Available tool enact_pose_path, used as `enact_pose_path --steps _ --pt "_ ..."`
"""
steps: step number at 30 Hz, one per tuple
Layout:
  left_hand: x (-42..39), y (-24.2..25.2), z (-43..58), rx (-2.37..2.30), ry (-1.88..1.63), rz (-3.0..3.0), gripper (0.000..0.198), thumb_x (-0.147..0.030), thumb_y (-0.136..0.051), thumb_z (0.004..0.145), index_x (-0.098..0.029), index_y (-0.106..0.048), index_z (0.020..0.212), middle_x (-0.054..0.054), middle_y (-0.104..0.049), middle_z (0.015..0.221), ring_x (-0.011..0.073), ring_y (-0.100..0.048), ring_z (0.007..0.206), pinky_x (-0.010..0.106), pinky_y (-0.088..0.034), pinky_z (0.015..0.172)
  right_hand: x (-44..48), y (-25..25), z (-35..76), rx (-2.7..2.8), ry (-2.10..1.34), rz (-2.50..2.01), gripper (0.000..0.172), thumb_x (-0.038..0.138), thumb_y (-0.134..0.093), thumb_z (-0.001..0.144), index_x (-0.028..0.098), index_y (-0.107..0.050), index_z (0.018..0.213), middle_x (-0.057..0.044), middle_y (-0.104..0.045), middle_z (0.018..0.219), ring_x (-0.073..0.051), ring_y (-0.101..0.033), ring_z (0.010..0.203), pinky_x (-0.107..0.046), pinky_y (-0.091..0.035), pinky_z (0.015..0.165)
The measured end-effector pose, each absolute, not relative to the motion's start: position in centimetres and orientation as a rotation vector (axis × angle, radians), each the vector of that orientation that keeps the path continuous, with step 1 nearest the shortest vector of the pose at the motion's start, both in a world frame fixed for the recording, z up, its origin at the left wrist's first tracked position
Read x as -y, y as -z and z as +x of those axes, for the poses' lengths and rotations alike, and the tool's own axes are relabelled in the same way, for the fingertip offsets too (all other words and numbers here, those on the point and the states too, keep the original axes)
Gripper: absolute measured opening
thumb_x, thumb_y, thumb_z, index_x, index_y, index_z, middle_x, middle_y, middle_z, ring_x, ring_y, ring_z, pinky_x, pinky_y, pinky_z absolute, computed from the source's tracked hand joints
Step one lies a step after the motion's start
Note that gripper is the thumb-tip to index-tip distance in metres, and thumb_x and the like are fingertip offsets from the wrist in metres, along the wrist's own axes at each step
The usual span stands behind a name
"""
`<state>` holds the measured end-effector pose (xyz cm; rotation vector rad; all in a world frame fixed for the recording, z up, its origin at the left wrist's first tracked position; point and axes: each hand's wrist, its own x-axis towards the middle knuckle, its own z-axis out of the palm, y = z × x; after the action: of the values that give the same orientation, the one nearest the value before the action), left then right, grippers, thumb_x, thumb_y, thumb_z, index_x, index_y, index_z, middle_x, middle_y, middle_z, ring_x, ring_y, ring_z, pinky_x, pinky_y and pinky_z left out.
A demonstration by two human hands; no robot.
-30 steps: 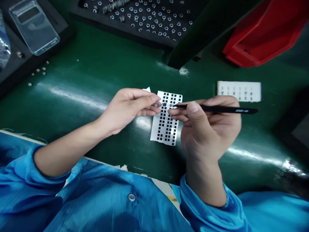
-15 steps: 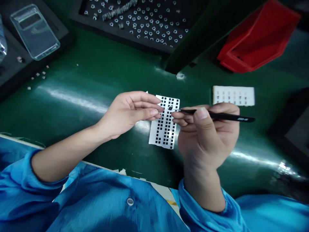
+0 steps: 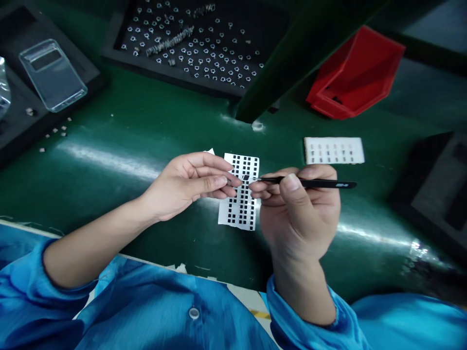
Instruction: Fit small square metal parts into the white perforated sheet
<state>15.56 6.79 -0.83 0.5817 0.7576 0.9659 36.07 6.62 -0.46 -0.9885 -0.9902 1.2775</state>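
My left hand (image 3: 189, 185) is at the left edge of a white sheet with columns of black squares (image 3: 238, 194). Its thumb and fingertips pinch together over the sheet, apparently on a tiny grey part that is hard to make out. My right hand (image 3: 297, 209) is shut on black tweezers (image 3: 306, 182). Their fine tips reach over the sheet, right beside a black square (image 3: 246, 177) near the left fingertips. Whether the tips grip that square, I cannot tell.
A white strip with small dark marks (image 3: 333, 150) lies on the green bench mat (image 3: 109, 194). Behind stand a black foam tray of small metal pieces (image 3: 193, 53), a clear plastic case (image 3: 53, 75), a red bin (image 3: 353, 78) and a dark green beam (image 3: 302, 58).
The whole scene has shifted down and left in the view. Both hands stay close over the sheet, and the right hand still holds the tweezers.
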Motion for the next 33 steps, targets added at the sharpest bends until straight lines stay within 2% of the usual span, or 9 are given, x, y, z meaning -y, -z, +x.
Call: enact_pose_path --steps 3,6,14,20,23,28,33 --pt "-6.8 0.8 15.8 -0.839 -1.006 0.579 0.02 -0.02 -0.095 0.087 -0.016 -0.081 0.1 0.005 -0.087 0.097 0.0158 -0.084 0.083 0.024 -0.069 0.078 -6.6 0.8 35.9 1.013 -1.221 -0.963 0.032 0.033 -0.091 0.096 0.029 -0.059 0.101 0.007 -0.084 0.088 -0.019 -0.087 0.076 -0.027 -0.07 0.065" --pt "-6.8 0.7 16.0 -0.934 -1.035 0.579 0.015 -0.018 -0.093 0.087 -0.015 -0.081 0.097 0.005 -0.086 0.094 0.0157 -0.084 0.083 0.024 -0.069 0.079 -6.5 1.1 35.6 1.027 -1.184 -0.972 0.03 0.028 -0.09 0.097 0.028 -0.061 0.102 0.005 -0.085 0.09 -0.019 -0.088 0.078 -0.026 -0.071 0.067" --pt "-7.0 -0.1 16.3 -1.054 -1.02 0.512 0.005 -0.011 -0.079 0.095 -0.014 -0.081 0.098 0.006 -0.087 0.1 0.0196 -0.087 0.093 0.032 -0.07 0.096 -6.6 2.0 35.3 1.034 -1.099 -1.041 0.027 0.025 -0.089 0.096 0.028 -0.063 0.101 0.007 -0.081 0.087 -0.017 -0.087 0.079 -0.021 -0.069 0.064" --pt "-7.1 -0.3 16.5 -1.082 -1.064 0.447 0.014 -0.011 -0.068 0.101 -0.015 -0.082 0.102 0.008 -0.087 0.107 0.0241 -0.085 0.114 0.039 -0.066 0.112 -6.7 2.3 35.2 1.039 -1.094 -1.034 0.027 0.025 -0.09 0.096 0.028 -0.064 0.101 0.007 -0.081 0.086 -0.016 -0.087 0.079 -0.02 -0.069 0.063" --pt "-7.1 -0.2 16.5 -1.061 -1.067 0.447 0.016 -0.012 -0.067 0.102 -0.015 -0.082 0.105 0.009 -0.088 0.111 0.0257 -0.083 0.119 0.04 -0.064 0.115 -6.7 2.3 35.2 1.047 -1.09 -1.029 0.028 0.025 -0.091 0.096 0.028 -0.064 0.101 0.007 -0.081 0.087 -0.016 -0.087 0.079 -0.02 -0.069 0.063" --pt "-6.8 0.2 16.4 -1.064 -1.048 0.521 0.013 -0.012 -0.078 0.098 -0.016 -0.081 0.109 0.008 -0.088 0.115 0.0235 -0.085 0.112 0.036 -0.068 0.107 -6.6 2.1 35.3 1.053 -1.097 -1.013 0.029 0.027 -0.092 0.096 0.027 -0.063 0.101 0.006 -0.081 0.088 -0.016 -0.087 0.079 -0.02 -0.069 0.064" --pt "-6.7 0.7 16.1 -1.098 -1.003 0.638 0.014 -0.018 -0.087 0.093 -0.018 -0.081 0.105 0.006 -0.088 0.102 0.0238 -0.087 0.098 0.031 -0.072 0.087 -6.5 2.0 35.3 1.056 -1.099 -1.003 0.028 0.026 -0.091 0.096 0.027 -0.063 0.102 0.006 -0.081 0.088 -0.016 -0.087 0.079 -0.021 -0.069 0.064"
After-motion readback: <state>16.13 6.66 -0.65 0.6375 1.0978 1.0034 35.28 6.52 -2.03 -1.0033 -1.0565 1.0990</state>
